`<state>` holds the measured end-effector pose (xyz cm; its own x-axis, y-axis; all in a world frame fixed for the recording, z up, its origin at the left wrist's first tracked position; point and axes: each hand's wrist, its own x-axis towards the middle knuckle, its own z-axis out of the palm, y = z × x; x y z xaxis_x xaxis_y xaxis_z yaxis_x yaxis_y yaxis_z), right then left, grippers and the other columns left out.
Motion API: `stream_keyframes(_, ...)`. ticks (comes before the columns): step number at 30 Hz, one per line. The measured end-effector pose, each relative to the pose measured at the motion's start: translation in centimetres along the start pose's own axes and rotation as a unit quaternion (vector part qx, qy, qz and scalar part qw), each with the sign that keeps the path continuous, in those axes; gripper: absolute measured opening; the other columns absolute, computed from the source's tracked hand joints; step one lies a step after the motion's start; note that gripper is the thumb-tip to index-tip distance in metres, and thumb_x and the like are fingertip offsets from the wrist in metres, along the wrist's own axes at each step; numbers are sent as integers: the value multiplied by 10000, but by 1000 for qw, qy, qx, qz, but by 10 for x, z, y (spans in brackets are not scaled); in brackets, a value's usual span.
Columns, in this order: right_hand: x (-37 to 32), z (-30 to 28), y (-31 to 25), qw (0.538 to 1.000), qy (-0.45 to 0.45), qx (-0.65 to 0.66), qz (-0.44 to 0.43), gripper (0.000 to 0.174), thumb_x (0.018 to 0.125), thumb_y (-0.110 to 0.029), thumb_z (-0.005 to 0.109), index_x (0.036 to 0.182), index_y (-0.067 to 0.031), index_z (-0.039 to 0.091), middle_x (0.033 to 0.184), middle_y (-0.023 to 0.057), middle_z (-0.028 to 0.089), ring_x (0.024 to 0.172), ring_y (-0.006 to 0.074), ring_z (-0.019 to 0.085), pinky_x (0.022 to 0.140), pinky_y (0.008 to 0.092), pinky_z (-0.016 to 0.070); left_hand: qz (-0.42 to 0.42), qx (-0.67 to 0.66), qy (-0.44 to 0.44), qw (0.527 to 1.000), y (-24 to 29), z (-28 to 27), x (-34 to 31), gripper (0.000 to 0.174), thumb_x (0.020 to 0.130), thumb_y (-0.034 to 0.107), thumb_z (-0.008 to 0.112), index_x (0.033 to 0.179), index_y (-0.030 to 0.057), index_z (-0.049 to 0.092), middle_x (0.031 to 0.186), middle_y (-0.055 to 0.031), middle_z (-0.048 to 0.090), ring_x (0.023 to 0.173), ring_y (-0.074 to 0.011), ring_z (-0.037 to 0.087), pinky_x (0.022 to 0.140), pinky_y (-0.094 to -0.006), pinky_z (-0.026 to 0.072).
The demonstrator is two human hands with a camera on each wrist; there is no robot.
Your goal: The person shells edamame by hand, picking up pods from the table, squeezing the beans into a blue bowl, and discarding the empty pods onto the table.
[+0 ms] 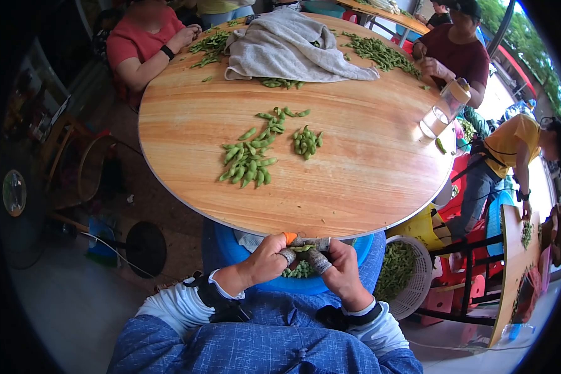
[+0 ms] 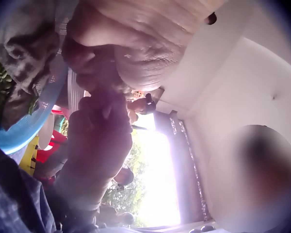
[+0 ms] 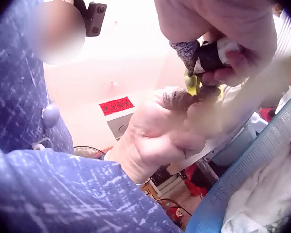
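Over the lap, my left hand (image 1: 262, 263) and right hand (image 1: 345, 274) meet fingertip to fingertip at the table's near edge. Between them they pinch a green soybean pod (image 1: 303, 248), which also shows yellow-green among the fingers in the right wrist view (image 3: 191, 83). Grey wraps (image 1: 318, 262) cover several fingertips, and an orange one (image 1: 290, 238) sits on a left finger. Right below the hands is a blue basin (image 1: 313, 285) holding shelled green beans (image 1: 300, 270). In the left wrist view the left hand (image 2: 140, 43) hides the pod.
On the round wooden table (image 1: 187, 124) lie a larger pod pile (image 1: 249, 163) and a smaller one (image 1: 307, 142). A grey cloth (image 1: 287, 47) covers more pods behind. A jar (image 1: 439, 115) stands at right; a white basket (image 1: 417, 280) of pods sits below. Other people sit around.
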<state>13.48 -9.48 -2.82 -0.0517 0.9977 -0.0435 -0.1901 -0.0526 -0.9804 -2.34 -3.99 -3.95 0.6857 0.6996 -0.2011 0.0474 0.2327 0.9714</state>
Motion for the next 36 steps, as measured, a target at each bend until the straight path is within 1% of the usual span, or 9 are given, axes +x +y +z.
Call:
stream_keyframes(2,0,-2,4,1000,23,-10,1,94,774,-11,539,845,45,565,759,7,586,694,68,502,633,216,421,104,74,20,992,-9,1,5,189,764,97,550,907,-21,510,658,12,501,589,-71,451,529,-226,379)
stream_keyframes(6,0,-6,17,999,46,-23,2,71,750,-3,553,802,45,562,709,14,570,673,60,479,593,214,411,64,218,38,973,20,-2,-10,236,779,85,578,987,5,501,774,26,545,694,-22,477,591,-180,385)
stream_keyframes(12,-1,1,9,996,34,-84,-18,67,721,2,576,760,52,554,664,34,554,641,67,471,563,230,406,116,42,37,992,6,-1,5,132,814,100,545,925,33,520,699,39,502,591,-11,424,514,-156,345)
stream_keyframes(15,-1,1,9,990,33,-130,-50,91,686,12,592,761,49,555,644,63,547,621,85,480,551,251,407,10,-31,14,999,17,-2,1,103,817,58,483,901,27,533,707,9,529,658,-52,486,580,-193,399)
stream_keyframes(18,-3,2,0,969,1,-238,-65,120,740,-36,600,826,42,571,701,36,572,665,71,494,578,229,418,-72,-75,9,995,19,-3,-1,104,823,75,448,872,49,537,674,30,488,599,-39,430,518,-182,343)
stream_keyframes(22,-3,2,2,952,-21,-304,-37,133,774,-53,592,864,44,574,756,15,590,702,63,505,608,209,423,-38,-132,31,990,11,1,-1,112,802,76,438,861,64,533,676,45,461,564,-27,374,484,-176,291)
stream_keyframes(27,0,2,15,997,16,-77,-15,86,746,-24,569,802,42,576,725,44,590,664,77,512,585,238,424,-9,-158,16,987,2,0,0,106,804,75,453,873,60,532,702,37,475,565,-24,381,477,-167,294)
stream_keyframes(32,0,-2,0,993,-7,95,67,110,795,-55,550,878,-2,597,785,2,599,720,67,519,649,208,422,-27,-175,7,984,6,1,-1,108,831,151,515,888,60,521,681,16,490,544,-44,406,477,-171,320)
stream_keyframes(36,1,-9,9,977,-6,158,144,156,777,-148,570,852,-13,590,730,19,587,616,81,521,551,192,395,-13,-158,-3,987,6,1,-1,119,839,95,510,949,54,526,677,35,499,544,-23,395,466,-161,313)
